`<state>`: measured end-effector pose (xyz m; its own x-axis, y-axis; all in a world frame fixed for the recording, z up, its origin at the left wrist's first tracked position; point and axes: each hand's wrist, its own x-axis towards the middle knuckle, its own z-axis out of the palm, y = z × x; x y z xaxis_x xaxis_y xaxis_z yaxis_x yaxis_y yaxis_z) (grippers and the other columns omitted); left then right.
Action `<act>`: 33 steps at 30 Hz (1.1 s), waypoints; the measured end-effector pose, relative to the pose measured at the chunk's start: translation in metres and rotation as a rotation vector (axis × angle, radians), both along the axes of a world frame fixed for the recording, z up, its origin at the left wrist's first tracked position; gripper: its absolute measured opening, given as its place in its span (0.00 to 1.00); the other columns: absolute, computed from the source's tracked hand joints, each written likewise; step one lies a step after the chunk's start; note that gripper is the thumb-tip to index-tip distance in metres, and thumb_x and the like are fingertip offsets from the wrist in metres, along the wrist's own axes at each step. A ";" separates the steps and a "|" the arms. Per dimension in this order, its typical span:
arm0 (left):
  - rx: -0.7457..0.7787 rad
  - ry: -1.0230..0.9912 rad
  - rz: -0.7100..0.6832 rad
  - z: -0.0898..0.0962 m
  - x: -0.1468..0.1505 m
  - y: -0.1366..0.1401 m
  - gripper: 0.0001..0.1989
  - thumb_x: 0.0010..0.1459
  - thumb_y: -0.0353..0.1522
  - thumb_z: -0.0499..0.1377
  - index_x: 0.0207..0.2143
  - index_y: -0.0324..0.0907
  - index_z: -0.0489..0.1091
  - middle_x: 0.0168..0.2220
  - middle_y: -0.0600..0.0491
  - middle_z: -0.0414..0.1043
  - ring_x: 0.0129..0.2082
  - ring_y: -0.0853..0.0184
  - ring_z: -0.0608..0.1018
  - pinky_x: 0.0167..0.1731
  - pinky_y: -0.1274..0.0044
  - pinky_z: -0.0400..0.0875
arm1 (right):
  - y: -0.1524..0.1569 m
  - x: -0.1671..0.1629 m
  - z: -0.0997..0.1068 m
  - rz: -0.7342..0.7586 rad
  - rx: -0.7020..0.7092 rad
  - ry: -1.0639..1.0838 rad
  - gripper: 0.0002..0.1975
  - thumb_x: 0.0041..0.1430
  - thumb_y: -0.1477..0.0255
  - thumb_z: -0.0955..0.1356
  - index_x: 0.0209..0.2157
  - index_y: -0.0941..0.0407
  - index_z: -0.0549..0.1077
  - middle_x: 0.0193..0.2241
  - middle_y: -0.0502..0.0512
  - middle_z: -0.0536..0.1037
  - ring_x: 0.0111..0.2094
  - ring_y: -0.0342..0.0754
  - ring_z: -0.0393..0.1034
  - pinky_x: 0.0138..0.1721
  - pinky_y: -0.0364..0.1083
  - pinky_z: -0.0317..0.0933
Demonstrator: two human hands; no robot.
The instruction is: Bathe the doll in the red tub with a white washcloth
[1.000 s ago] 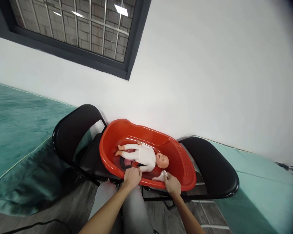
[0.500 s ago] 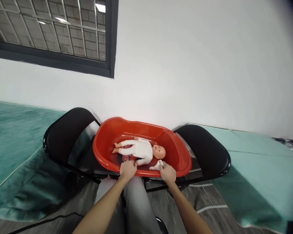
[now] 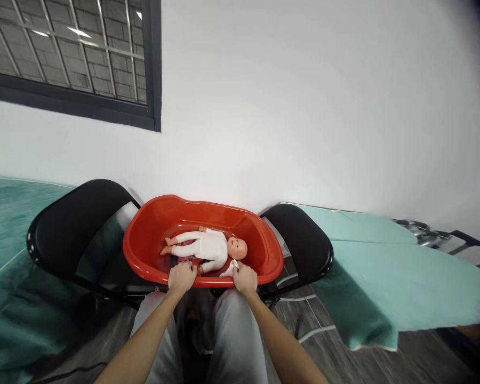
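A red baby bathtub [image 3: 152, 216] spans the two black chairs in front of me. A bald baby doll [image 3: 214, 248] in a white suit lies face up in it, its head to the right. My left hand [image 3: 183, 276] is closed over the tub's near rim, beside the doll's lower arm. My right hand [image 3: 245, 278] is closed at the same rim near the doll's head, with a small white cloth [image 3: 229, 270] in its fingers. A pinkish-red item [image 3: 184, 260] shows partly beneath the doll's legs; its kind is unclear.
Black folding chairs stand left [image 3: 76, 229] and right [image 3: 300, 240] of the tub, close to a white wall [image 3: 284, 106]. Green cloth covers surfaces on the left [image 3: 12, 213] and right [image 3: 364, 277]. Shiny metal items [image 3: 424, 234] lie at the far right. A dark cable [image 3: 80, 369] runs across the floor.
My view has turned rightward, so the tub, chairs and window appear farther left. Both hands keep about the same places on the tub, and the white cloth stays in my right hand.
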<state>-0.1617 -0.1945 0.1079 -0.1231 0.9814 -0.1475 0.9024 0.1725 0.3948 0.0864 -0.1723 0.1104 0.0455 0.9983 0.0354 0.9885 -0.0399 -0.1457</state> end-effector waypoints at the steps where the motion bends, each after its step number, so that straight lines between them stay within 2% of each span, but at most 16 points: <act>1: 0.014 0.013 0.004 -0.002 0.001 0.000 0.22 0.66 0.38 0.45 0.41 0.40 0.77 0.43 0.41 0.80 0.43 0.53 0.81 0.44 0.65 0.71 | 0.000 0.001 -0.001 0.008 -0.009 0.008 0.20 0.70 0.63 0.57 0.44 0.54 0.78 0.40 0.60 0.82 0.40 0.52 0.77 0.40 0.45 0.60; 5: 0.071 0.073 0.008 -0.009 0.003 -0.001 0.21 0.66 0.38 0.46 0.40 0.41 0.77 0.41 0.42 0.81 0.41 0.54 0.82 0.41 0.67 0.72 | -0.001 0.005 -0.006 0.017 -0.018 0.039 0.18 0.69 0.65 0.58 0.43 0.55 0.77 0.39 0.60 0.82 0.40 0.52 0.77 0.38 0.45 0.58; 13: 0.058 0.138 0.011 -0.018 0.004 0.004 0.20 0.66 0.38 0.45 0.36 0.43 0.77 0.39 0.44 0.81 0.41 0.55 0.82 0.39 0.69 0.70 | -0.003 0.012 -0.019 0.064 0.150 0.127 0.15 0.70 0.68 0.59 0.37 0.56 0.75 0.35 0.57 0.81 0.36 0.47 0.75 0.35 0.43 0.53; 21: 0.022 0.167 0.034 -0.019 0.007 0.006 0.21 0.66 0.40 0.46 0.34 0.43 0.77 0.39 0.45 0.81 0.42 0.57 0.81 0.38 0.72 0.69 | -0.002 0.020 -0.030 0.132 0.218 0.161 0.13 0.68 0.70 0.60 0.37 0.57 0.76 0.33 0.57 0.80 0.35 0.49 0.74 0.36 0.43 0.54; 33: -0.010 0.185 0.018 -0.012 0.011 0.012 0.19 0.65 0.36 0.47 0.35 0.42 0.78 0.39 0.46 0.81 0.41 0.60 0.81 0.38 0.74 0.67 | -0.001 0.023 -0.031 0.169 0.232 0.224 0.12 0.66 0.71 0.62 0.40 0.56 0.77 0.34 0.57 0.80 0.37 0.50 0.75 0.38 0.44 0.56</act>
